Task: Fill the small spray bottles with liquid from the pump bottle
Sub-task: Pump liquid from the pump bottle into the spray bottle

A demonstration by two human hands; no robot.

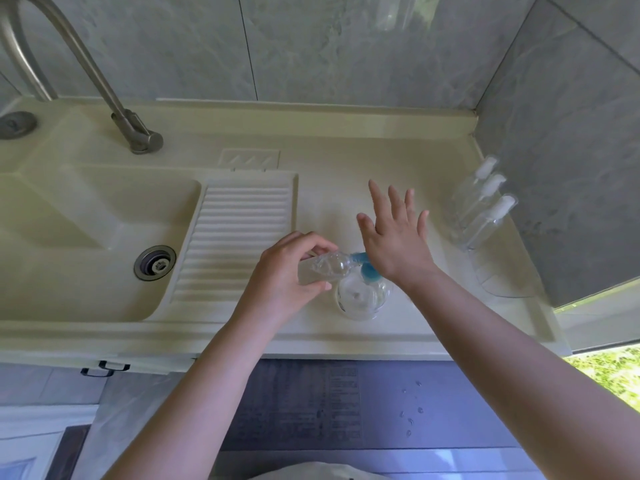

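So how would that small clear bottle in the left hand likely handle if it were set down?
The small bottle looks like thin clear plastic, so probably light. It is slim and round, so likely to tip or roll. The left hand curls around it, mouth at the blue pump nozzle.

The counter [346, 161] runs from 9 to 3 o'clock. The sink [86, 244] is set in it at 9 o'clock, with the drain [154, 263] in its near right corner and the tap [138, 133] behind it at 10 o'clock. The ribbed board [239, 237] lies just right of the sink. The pump bottle [363, 296] stands near the counter's front edge, right of the board. A small bottle [322, 268] lies tilted at the pump's spout [360, 259]. Three spray bottles [481, 209] stand in a row at 2 o'clock by the wall.
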